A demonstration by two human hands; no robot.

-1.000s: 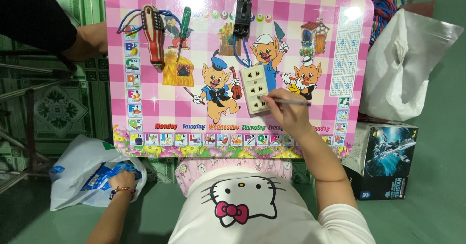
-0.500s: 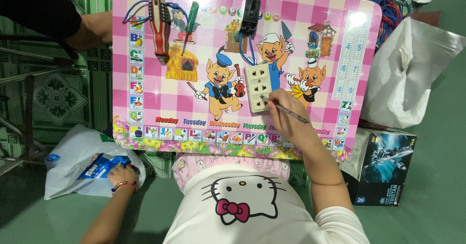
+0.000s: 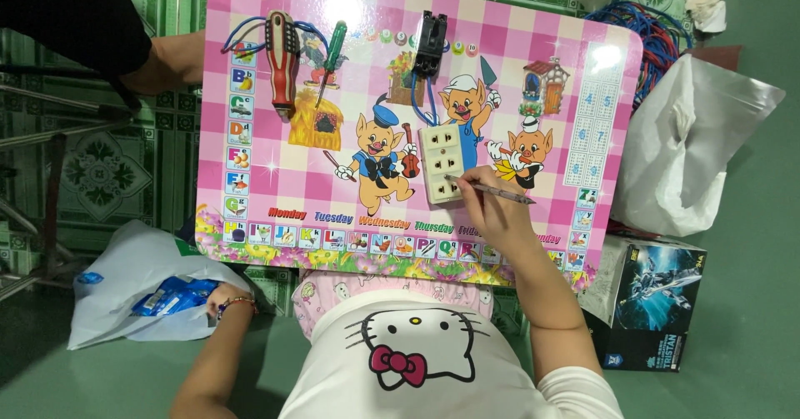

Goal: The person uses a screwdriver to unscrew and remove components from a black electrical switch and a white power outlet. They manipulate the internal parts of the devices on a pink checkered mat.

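Under the right hand (image 3: 492, 211), pinched shut on a thin tool (image 3: 492, 189), the tip stays on the socket (image 3: 440, 162), while the left hand (image 3: 221, 298) has dipped into the white bag (image 3: 125, 277), fingers hidden.

Reaching forward with the right hand (image 3: 492, 211), fingers pinching closed, forearm stretching up from the lower right. Extending the left hand (image 3: 223, 299) down and out to the left, fingers curling, partly hidden.

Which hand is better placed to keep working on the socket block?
Right. The right hand already holds a thin tool with its tip on the cream socket block. The left hand is down off the pink table, in the white plastic bag.
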